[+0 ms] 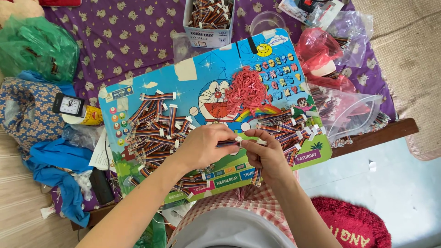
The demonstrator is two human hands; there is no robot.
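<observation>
A small black clock sat at the left, near a green plastic bag and some blue cloth. A white box stood at the top on the purple blanket. Red bags and a clear bag lay at the right. A fuzzy red mat was on the floor.

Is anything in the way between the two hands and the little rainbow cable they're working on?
Nothing visible: the left hand and right hand both pinch the rainbow ribbon cable directly.
</observation>
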